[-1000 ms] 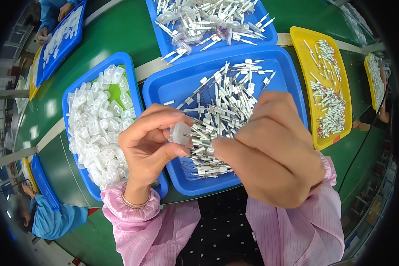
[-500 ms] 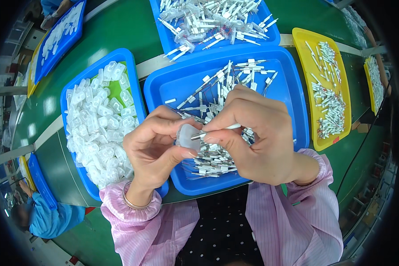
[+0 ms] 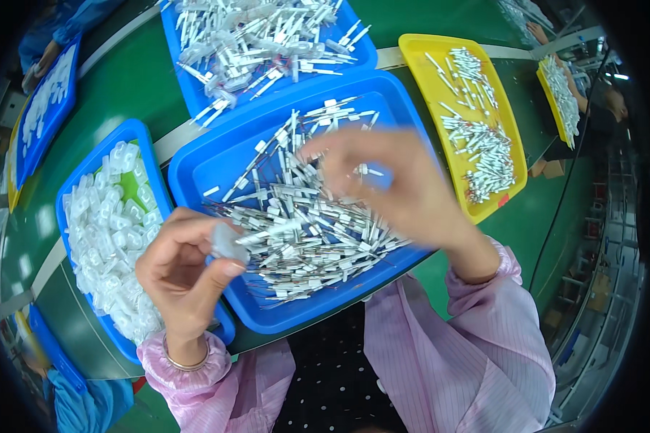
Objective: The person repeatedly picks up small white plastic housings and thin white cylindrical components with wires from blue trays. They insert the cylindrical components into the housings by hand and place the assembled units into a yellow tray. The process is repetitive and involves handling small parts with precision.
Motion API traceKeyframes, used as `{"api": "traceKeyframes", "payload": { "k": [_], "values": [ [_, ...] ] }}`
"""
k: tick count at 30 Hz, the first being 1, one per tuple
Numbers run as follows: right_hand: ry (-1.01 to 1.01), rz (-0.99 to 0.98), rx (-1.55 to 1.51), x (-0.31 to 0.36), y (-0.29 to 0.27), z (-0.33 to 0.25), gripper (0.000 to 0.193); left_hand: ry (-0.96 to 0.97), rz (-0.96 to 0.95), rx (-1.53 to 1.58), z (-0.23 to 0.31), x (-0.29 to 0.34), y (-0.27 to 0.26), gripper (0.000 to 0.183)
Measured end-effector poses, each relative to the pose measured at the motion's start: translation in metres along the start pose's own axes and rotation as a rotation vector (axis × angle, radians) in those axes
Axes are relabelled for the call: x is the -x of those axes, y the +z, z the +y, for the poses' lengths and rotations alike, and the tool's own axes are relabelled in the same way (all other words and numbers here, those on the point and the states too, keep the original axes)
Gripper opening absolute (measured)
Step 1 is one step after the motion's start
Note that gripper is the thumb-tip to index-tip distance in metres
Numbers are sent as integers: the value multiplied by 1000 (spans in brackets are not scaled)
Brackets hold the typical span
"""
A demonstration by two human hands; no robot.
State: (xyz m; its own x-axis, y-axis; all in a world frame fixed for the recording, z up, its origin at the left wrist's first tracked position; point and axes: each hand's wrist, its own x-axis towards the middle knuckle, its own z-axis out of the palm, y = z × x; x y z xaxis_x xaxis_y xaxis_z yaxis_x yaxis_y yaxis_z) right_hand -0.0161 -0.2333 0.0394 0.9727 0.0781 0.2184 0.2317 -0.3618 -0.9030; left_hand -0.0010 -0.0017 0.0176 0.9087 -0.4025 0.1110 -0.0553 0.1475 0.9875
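Between the thumb and fingers of my left hand (image 3: pixel 184 270) is a small translucent plastic housing (image 3: pixel 229 244), held over the left edge of the middle blue tray (image 3: pixel 202 173). A white stick (image 3: pixel 274 232) seems to reach out from the housing to the right, though it blends with the pile behind. Slender white-and-metal parts with thin wires (image 3: pixel 318 249) fill much of that tray. Above the tray's right half, my right hand (image 3: pixel 393 184) is smeared by motion; whether its fingers hold anything does not show.
Clear plastic housings (image 3: pixel 115 238) heap in a blue tray (image 3: pixel 146 148) on the left. Behind, another blue tray (image 3: pixel 365 58) bears housings joined with sticks. A yellow tray (image 3: pixel 422 54) of white parts stands right. Other people's arms (image 3: pixel 72 29) show at the edges.
My hands have come apart: the right one has let go of the white stick at the housing and moved over the tray. The whole view has shifted, with the trays appearing further left.
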Motion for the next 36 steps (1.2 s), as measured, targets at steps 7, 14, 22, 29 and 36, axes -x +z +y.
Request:
{"api": "traceKeyframes", "payload": {
  "k": [7,14,22,29,36],
  "values": [
    [357,153,1373,21,-163,127,11,-120,75,44,1,-5,6,24],
    [327,224,706,9,-180,125,15,-151,73,146,-10,-10,0,25],
    [145,125,-472,0,-71,33,12,-221,43,631,-18,-10,5,39],
    [114,72,-583,19,9,-14,15,-170,-1,662,-16,-10,3,45],
    [62,164,-546,17,23,-18,13,-110,-43,660,-17,-7,2,46]
  ]
}}
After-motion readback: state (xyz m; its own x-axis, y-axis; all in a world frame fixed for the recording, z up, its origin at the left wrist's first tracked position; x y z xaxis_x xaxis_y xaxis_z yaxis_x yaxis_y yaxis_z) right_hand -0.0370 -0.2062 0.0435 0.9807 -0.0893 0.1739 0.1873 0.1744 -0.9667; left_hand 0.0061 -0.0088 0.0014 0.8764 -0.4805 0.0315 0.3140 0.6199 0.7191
